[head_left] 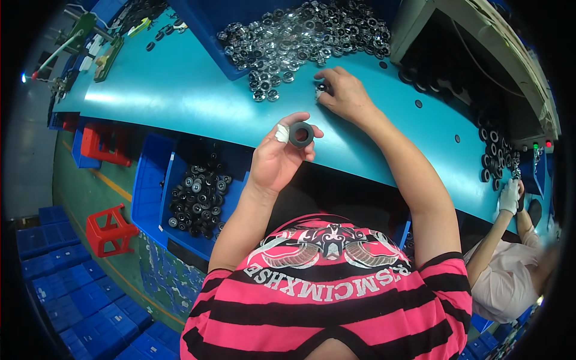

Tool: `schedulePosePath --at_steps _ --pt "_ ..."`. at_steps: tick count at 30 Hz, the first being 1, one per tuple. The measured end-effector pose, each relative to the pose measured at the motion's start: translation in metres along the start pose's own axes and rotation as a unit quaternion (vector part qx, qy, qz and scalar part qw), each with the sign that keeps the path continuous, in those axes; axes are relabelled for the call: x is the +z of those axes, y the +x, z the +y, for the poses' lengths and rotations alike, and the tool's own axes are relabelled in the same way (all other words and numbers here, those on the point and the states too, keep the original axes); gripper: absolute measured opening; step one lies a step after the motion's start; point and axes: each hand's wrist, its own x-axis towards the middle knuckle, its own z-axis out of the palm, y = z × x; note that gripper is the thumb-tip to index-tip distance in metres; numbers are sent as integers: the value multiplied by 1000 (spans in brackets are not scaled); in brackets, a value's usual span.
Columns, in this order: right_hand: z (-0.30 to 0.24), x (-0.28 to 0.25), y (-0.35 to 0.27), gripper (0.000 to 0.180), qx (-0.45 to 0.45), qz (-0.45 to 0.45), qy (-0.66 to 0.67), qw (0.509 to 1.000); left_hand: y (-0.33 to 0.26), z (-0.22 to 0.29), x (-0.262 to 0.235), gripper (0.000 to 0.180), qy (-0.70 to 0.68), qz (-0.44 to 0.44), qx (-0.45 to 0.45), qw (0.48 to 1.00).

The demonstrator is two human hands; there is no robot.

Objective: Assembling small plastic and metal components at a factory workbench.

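Observation:
My left hand (271, 161) is raised over the table's near edge with a black rubber ring (293, 137), like a small toy tyre, between thumb and fingers. White tape or cloth wraps one of its fingers. Further forward and to the right, my right hand (350, 101) pinches a small dark, shiny wheel hub (321, 88) just above the turquoise table (222, 114). Part of the hub is hidden by the fingers. Beyond both hands spreads a heap of shiny clear-and-black wheel hubs (300, 39), spilling from a blue bin (207, 30).
Black rings (492, 151) lie at the right, beside a gloved co-worker's hand (510, 195). A pale machine housing (414, 27) stands far right. Below the table's left edge sits a blue crate (153, 186) with black wheels (198, 195). A red stool (111, 231) and blue crates (90, 300) occupy the floor.

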Motion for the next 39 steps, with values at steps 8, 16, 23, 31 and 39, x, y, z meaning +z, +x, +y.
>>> schedulePosePath --at_steps 8,16,23,31,39 --pt "12 -55 -33 37 148 -53 274 949 35 -12 8 45 12 -8 -21 1000" --pt "20 -49 -48 31 117 -36 512 850 75 -23 -4 46 27 -1 -25 999" --pt "25 -38 -48 32 96 -18 477 874 89 -26 -10 43 68 38 1 997" --pt "12 -31 -47 32 34 28 360 932 87 -28 -6 39 125 39 18 991" --pt "0 -31 -49 30 26 72 357 931 84 -32 -4 40 146 59 48 986"
